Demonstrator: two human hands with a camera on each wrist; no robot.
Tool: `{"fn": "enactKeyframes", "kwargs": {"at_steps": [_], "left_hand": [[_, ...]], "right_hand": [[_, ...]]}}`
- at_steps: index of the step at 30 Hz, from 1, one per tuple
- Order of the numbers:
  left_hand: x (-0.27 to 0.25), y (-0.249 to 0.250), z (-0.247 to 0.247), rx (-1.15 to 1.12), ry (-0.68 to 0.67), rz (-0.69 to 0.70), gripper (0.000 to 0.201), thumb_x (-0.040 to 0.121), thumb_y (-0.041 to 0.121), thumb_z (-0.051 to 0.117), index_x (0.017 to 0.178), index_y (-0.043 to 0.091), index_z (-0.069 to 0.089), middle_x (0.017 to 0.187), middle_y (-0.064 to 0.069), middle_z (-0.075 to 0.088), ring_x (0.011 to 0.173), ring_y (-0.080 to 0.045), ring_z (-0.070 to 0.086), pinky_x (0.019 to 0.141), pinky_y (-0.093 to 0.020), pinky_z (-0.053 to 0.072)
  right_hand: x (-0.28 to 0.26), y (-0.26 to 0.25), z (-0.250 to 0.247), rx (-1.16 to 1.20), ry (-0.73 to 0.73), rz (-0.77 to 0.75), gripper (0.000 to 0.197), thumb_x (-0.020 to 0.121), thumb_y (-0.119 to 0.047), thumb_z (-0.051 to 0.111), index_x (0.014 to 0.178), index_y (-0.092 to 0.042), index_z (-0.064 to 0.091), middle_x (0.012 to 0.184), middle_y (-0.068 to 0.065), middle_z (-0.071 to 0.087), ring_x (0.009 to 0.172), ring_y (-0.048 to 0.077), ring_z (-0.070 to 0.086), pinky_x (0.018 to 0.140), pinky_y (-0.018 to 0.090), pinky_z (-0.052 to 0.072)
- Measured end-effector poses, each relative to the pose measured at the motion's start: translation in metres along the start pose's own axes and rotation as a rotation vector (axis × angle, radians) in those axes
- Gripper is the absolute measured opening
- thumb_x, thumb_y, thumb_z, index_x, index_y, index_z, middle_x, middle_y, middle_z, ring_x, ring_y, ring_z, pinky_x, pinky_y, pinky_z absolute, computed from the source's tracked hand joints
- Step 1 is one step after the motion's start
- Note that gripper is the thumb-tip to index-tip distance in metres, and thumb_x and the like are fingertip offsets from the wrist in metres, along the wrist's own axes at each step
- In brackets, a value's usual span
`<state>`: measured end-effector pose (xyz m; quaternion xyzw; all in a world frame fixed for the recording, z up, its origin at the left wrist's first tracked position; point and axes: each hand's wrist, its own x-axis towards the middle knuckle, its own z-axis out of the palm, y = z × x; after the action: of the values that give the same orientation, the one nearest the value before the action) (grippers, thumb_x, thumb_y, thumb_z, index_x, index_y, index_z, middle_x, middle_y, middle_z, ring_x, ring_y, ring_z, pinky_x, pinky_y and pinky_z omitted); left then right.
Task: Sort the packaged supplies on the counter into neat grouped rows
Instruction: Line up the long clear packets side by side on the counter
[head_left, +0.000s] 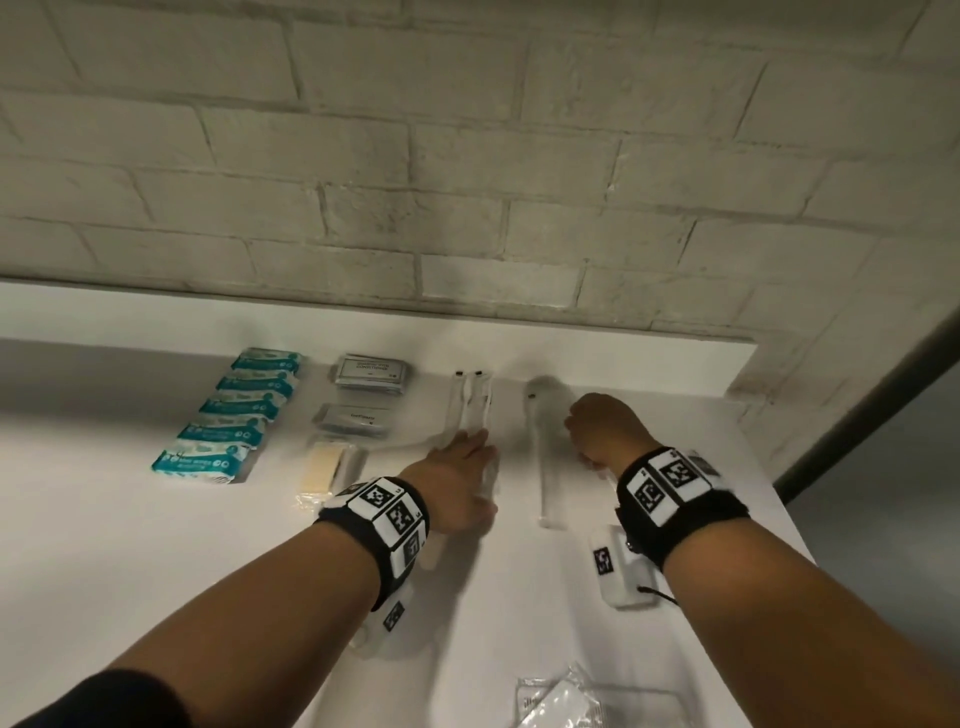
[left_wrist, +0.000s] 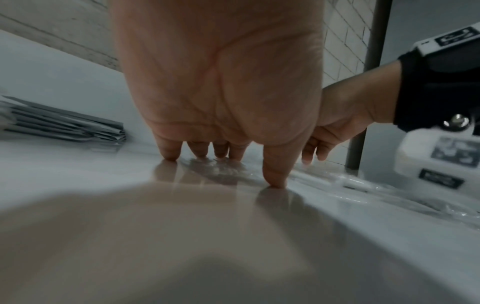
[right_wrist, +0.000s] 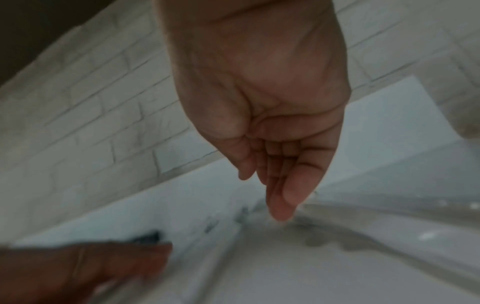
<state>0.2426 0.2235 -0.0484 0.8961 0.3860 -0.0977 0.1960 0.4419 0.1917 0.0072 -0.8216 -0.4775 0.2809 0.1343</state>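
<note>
Clear-wrapped white toothbrush packets lie mid-counter: a pair side by side, and a single one to their right. My left hand lies flat on the near end of the pair. Its straight fingertips and thumb press the clear wrapper onto the counter. My right hand hovers right of the single packet. Its fingers are held together and point down, with the tips at a clear wrapper. The view is blurred and shows nothing gripped.
A column of teal packets lies far left, then two stacks of grey sachets and a yellow bar in clear wrap. A crumpled clear bag lies at the near edge. The brick wall backs the counter.
</note>
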Motion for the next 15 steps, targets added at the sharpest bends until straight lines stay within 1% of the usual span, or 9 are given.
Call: {"fn": "enactKeyframes", "kwargs": {"at_steps": [2, 3, 5, 7, 9, 11, 12, 14, 15], "left_hand": [[0.001, -0.002, 0.001, 0.007, -0.006, 0.007, 0.079, 0.092, 0.045, 0.048, 0.153, 0.017, 0.007, 0.162, -0.001, -0.006, 0.149, -0.022, -0.003, 0.12, -0.045, 0.012], [0.001, -0.002, 0.001, 0.014, -0.006, 0.011, 0.078, 0.092, 0.045, 0.048, 0.153, 0.017, 0.007, 0.162, -0.002, -0.006, 0.149, -0.022, -0.003, 0.12, -0.045, 0.012], [0.003, -0.003, 0.003, 0.021, -0.005, 0.014, 0.078, 0.093, 0.044, 0.048, 0.153, 0.016, 0.007, 0.162, -0.002, -0.006, 0.149, -0.023, -0.003, 0.12, -0.044, 0.012], [0.006, -0.003, 0.005, 0.019, 0.004, 0.011, 0.078, 0.093, 0.043, 0.048, 0.153, 0.016, 0.007, 0.162, -0.003, -0.005, 0.149, -0.024, -0.002, 0.12, -0.044, 0.013], [0.006, -0.002, 0.005, 0.007, 0.007, 0.009, 0.082, 0.09, 0.044, 0.052, 0.153, 0.016, 0.007, 0.162, -0.004, -0.004, 0.149, -0.025, -0.001, 0.119, -0.045, 0.014], [0.005, -0.002, 0.004, -0.001, 0.012, 0.015, 0.086, 0.087, 0.044, 0.055, 0.153, 0.015, 0.008, 0.162, -0.005, -0.002, 0.149, -0.026, -0.001, 0.119, -0.046, 0.014], [0.005, -0.002, 0.005, -0.006, 0.019, 0.018, 0.087, 0.086, 0.043, 0.057, 0.153, 0.015, 0.01, 0.162, -0.005, -0.001, 0.149, -0.026, 0.0, 0.119, -0.047, 0.015], [0.005, -0.004, 0.006, -0.008, 0.032, 0.026, 0.087, 0.085, 0.043, 0.058, 0.152, 0.014, 0.012, 0.162, -0.007, 0.002, 0.149, -0.028, 0.002, 0.118, -0.048, 0.017], [0.005, -0.005, 0.007, 0.003, 0.036, 0.03, 0.086, 0.085, 0.044, 0.057, 0.152, 0.014, 0.012, 0.162, -0.007, 0.003, 0.148, -0.029, 0.002, 0.117, -0.049, 0.018]], "right_hand": [[-0.004, 0.004, 0.01, -0.119, 0.057, -0.025, 0.037, 0.095, -0.01, 0.043, 0.13, -0.006, 0.054, 0.128, 0.016, 0.059, 0.115, 0.032, 0.058, 0.093, 0.035, 0.049], [-0.007, 0.004, 0.015, -0.176, 0.076, -0.056, 0.039, 0.095, -0.009, 0.042, 0.132, -0.009, 0.053, 0.132, 0.013, 0.056, 0.12, 0.03, 0.054, 0.098, 0.033, 0.046], [-0.018, 0.001, 0.023, -0.314, 0.061, -0.167, 0.041, 0.096, -0.013, 0.041, 0.136, -0.014, 0.05, 0.136, 0.01, 0.053, 0.124, 0.027, 0.051, 0.101, 0.031, 0.042], [-0.03, -0.002, 0.035, -0.418, 0.008, -0.309, 0.044, 0.098, -0.022, 0.042, 0.141, -0.016, 0.044, 0.141, 0.007, 0.05, 0.128, 0.026, 0.049, 0.105, 0.031, 0.038], [-0.037, -0.005, 0.046, -0.43, -0.071, -0.362, 0.05, 0.097, -0.03, 0.048, 0.145, -0.018, 0.039, 0.146, 0.005, 0.045, 0.132, 0.025, 0.045, 0.109, 0.034, 0.034], [-0.034, -0.008, 0.054, -0.5, -0.101, -0.327, 0.054, 0.095, -0.035, 0.051, 0.145, -0.017, 0.038, 0.151, 0.006, 0.038, 0.135, 0.027, 0.041, 0.111, 0.041, 0.033], [-0.03, -0.008, 0.055, -0.556, -0.096, -0.301, 0.057, 0.095, -0.039, 0.05, 0.145, -0.016, 0.037, 0.155, 0.008, 0.029, 0.138, 0.03, 0.036, 0.112, 0.046, 0.031], [-0.022, -0.008, 0.055, -0.607, -0.126, -0.209, 0.062, 0.097, -0.042, 0.044, 0.151, -0.017, 0.025, 0.162, 0.005, 0.005, 0.146, 0.034, 0.016, 0.116, 0.055, 0.018], [-0.017, -0.008, 0.055, -0.603, -0.157, -0.165, 0.063, 0.099, -0.042, 0.04, 0.153, -0.018, 0.018, 0.163, 0.001, -0.003, 0.148, 0.033, 0.007, 0.116, 0.057, 0.012]]}}
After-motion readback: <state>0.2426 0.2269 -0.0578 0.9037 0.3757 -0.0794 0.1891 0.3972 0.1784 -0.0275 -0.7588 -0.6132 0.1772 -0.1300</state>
